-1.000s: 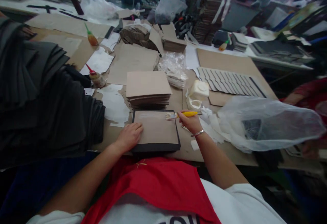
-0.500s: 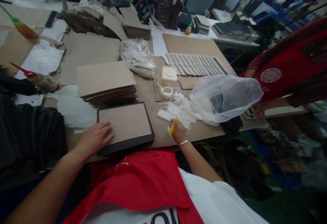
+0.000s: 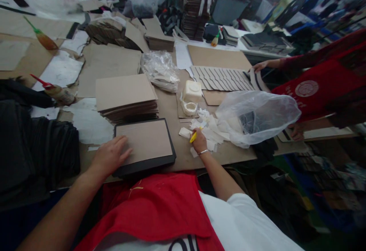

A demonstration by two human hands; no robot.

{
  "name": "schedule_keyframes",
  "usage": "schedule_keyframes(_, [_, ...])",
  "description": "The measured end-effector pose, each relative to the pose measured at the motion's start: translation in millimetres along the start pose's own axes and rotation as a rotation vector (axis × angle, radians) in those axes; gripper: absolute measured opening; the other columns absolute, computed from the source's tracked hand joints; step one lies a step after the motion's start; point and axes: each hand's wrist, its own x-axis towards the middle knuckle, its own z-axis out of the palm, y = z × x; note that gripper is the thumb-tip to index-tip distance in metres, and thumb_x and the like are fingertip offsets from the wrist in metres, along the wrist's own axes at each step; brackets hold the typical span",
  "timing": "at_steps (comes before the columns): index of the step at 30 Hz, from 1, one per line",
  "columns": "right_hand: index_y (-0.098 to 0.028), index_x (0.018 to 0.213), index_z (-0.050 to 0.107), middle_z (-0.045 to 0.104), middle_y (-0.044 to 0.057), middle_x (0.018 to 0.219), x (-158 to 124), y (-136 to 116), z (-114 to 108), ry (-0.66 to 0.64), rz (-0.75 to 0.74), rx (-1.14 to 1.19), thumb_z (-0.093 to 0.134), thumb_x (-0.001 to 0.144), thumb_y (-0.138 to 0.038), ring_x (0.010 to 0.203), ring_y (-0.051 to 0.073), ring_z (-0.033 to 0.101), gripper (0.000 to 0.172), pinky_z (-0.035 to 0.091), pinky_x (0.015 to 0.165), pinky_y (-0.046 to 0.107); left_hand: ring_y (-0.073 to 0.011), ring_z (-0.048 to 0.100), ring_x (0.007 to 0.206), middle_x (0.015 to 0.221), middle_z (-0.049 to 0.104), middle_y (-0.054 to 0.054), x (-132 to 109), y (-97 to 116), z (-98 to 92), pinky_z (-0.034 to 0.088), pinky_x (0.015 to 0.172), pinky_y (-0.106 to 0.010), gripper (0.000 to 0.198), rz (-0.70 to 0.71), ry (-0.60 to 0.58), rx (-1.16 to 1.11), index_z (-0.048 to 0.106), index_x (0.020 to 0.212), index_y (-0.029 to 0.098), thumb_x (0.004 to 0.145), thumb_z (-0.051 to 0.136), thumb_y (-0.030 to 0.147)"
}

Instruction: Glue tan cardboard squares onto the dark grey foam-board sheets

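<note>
My left hand (image 3: 112, 155) rests, fingers stretched out, on the left edge of a brown cardboard panel (image 3: 148, 140). The panel lies on a black sheet (image 3: 151, 166) that shows as a border around it. My right hand (image 3: 199, 140) is closed around the yellow handle of a brush (image 3: 194, 136), whose head lies over the white paper strips (image 3: 212, 131) and is hard to make out. Just beyond that hand stands a cream plastic container (image 3: 192, 92) with a cut-open, glue-smeared mouth.
Behind the panel rises a stack of cardboard (image 3: 126, 92). Black material (image 3: 37, 144) is piled at left, near glue bottles (image 3: 58, 92). A clear plastic bag (image 3: 260, 115) sits at right. A co-worker's hand (image 3: 261, 66) holds grey strips beside a row of grey pieces (image 3: 221, 78).
The view has shifted slightly, moving the table down and right in the picture. My right hand has turned the brush farther over the paper strips. The co-worker's hand now reaches to the grey pieces.
</note>
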Motion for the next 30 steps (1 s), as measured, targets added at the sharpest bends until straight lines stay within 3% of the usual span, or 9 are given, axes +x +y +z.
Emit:
schedule_keyframes(2, [-0.017, 0.102, 0.042, 0.057, 0.002, 0.078, -3.0, -24.5, -20.5, 0.024, -0.008, 0.317, 0.05, 0.082, -0.027, 0.07, 0.014, 0.055, 0.024, 0.042, 0.067, 0.027, -0.0267, 0.047, 0.121, 0.131, 0.051, -0.014, 5.5, 22.8, -3.5, 0.038, 0.102, -0.041, 0.051, -0.008, 0.168, -0.175, 0.047, 0.126, 0.016, 0.082, 0.049, 0.041])
schedule_keyframes(4, [-0.021, 0.098, 0.038, 0.055, -0.003, 0.075, -8.6, -56.9, -42.7, -0.032, -0.054, 0.677, 0.054, 0.079, -0.033, 0.066, 0.012, 0.055, 0.027, 0.045, 0.066, 0.026, -0.0251, 0.044, 0.124, 0.136, 0.045, -0.012, 16.6, 54.1, -4.9, 0.04, 0.1, -0.04, 0.064, 0.03, 0.218, -0.452, 0.037, 0.135, 0.019, 0.079, 0.056, 0.043])
schedule_keyframes(7, [-0.024, 0.095, 0.037, 0.054, -0.005, 0.074, -18.8, -104.0, -69.4, -0.154, -0.117, 0.947, 0.058, 0.078, -0.034, 0.065, 0.011, 0.055, 0.028, 0.046, 0.064, 0.025, -0.0238, 0.051, 0.115, 0.131, 0.05, -0.011, 38.9, 95.2, -1.2, 0.046, 0.09, -0.035, 0.071, 0.088, 0.038, -0.94, 0.041, 0.132, 0.019, 0.07, 0.066, 0.043])
schedule_keyframes(10, [-0.024, 0.094, 0.038, 0.055, -0.004, 0.078, -24.6, -131.4, -80.4, -0.159, -0.171, 0.974, 0.059, 0.078, -0.033, 0.066, 0.01, 0.056, 0.027, 0.048, 0.064, 0.025, -0.0169, 0.061, 0.079, 0.09, 0.065, -0.007, 52.5, 107.5, 5.1, 0.049, 0.07, -0.028, 0.048, 0.041, -0.229, -1.307, 0.06, 0.102, 0.011, 0.069, 0.065, 0.045])
schedule_keyframes(15, [-0.024, 0.098, 0.04, 0.061, 0.001, 0.086, -20.0, -144.9, -67.6, -0.176, -0.287, 0.681, 0.068, 0.07, -0.037, 0.068, 0.014, 0.06, 0.043, 0.049, 0.062, 0.028, -0.0082, 0.049, 0.048, 0.056, 0.054, 0.003, 44.7, 87.6, 7.6, 0.039, 0.047, -0.02, 0.033, -0.111, -0.435, -1.393, 0.06, 0.074, 0.011, 0.066, 0.065, 0.042])
schedule_keyframes(20, [-0.022, 0.089, 0.046, 0.059, 0.0, 0.074, -1.7, -150.7, -41.0, 0.01, -0.341, 0.465, 0.057, 0.08, -0.035, 0.064, 0.014, 0.057, 0.019, 0.046, 0.062, 0.027, -0.0078, 0.047, 0.044, 0.052, 0.054, 0.003, 37.6, 52.9, -3.2, 0.036, 0.043, -0.019, 0.025, -0.224, -0.512, -1.274, 0.06, 0.068, 0.012, 0.062, 0.067, 0.036])
schedule_keyframes(24, [-0.021, 0.089, 0.047, 0.059, 0.001, 0.075, 20.3, -142.0, -16.0, 0.188, -0.224, 0.401, 0.054, 0.081, -0.039, 0.064, 0.015, 0.056, 0.021, 0.044, 0.062, 0.028, -0.0065, 0.049, 0.045, 0.056, 0.056, 0.003, 33.2, -0.4, -11.4, 0.042, 0.046, -0.019, 0.028, -0.424, -0.334, -1.316, 0.059, 0.068, 0.013, 0.06, 0.07, 0.037])
schedule_keyframes(27, [-0.02, 0.088, 0.048, 0.059, 0.003, 0.075, 30.8, -134.8, 5.3, 0.177, -0.231, 0.323, 0.051, 0.082, -0.042, 0.064, 0.016, 0.055, 0.023, 0.042, 0.06, 0.028, -0.0062, 0.049, 0.045, 0.061, 0.057, 0.003, 32.0, -35.2, -9.1, 0.046, 0.048, -0.021, 0.035, -0.584, -0.175, -1.345, 0.055, 0.07, 0.015, 0.06, 0.07, 0.044])
schedule_keyframes(30, [-0.019, 0.092, 0.05, 0.061, 0.005, 0.079, 35.2, -132.3, 23.2, 0.158, -0.254, 0.256, 0.05, 0.084, -0.041, 0.066, 0.016, 0.057, 0.024, 0.043, 0.062, 0.029, -0.0068, 0.047, 0.043, 0.057, 0.053, 0.005, 37.1, -51.9, 1.5, 0.041, 0.043, -0.02, 0.033, -0.667, -0.022, -1.214, 0.054, 0.071, 0.016, 0.064, 0.066, 0.046])
